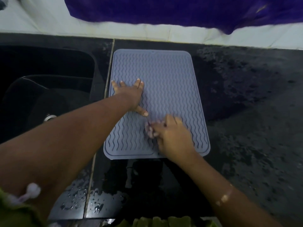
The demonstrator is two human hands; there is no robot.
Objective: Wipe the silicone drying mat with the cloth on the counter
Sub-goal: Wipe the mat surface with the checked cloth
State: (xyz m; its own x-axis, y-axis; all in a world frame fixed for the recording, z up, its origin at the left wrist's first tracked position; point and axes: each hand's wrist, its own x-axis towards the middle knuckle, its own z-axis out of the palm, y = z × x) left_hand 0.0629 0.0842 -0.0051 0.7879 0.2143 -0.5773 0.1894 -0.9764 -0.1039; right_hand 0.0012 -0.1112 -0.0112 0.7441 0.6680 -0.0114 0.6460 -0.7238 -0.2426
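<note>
- Head view: the left hand (131, 94) lies palm-down with its fingers (138, 82) spread apart and flat on the silicone drying mat (172, 79), the thumb angled back toward the near side; it grips nothing.
- The right hand (170, 136) is on the near middle of the mat, motion-blurred, fingers curled together around something small and pale (150, 131) that peeks out at their tips; whether this is the cloth, I cannot tell.
- The left thumb tip and the right fingertips sit just beside each other, not clearly touching.
- Both bare forearms come in from the near edge, the left one crossing over the sink's corner; a thin bracelet (227, 194) circles the right forearm.
- The mat is grey-blue with wavy ridges and a raised border, lying flat on the dark counter (246, 112), its left edge just beside a seam next to the black sink (41, 79).
- Water droplets (95, 202) speckle the counter's near edge.
- A purple cloth (180, 9) hangs over the white tiled wall behind the counter.
</note>
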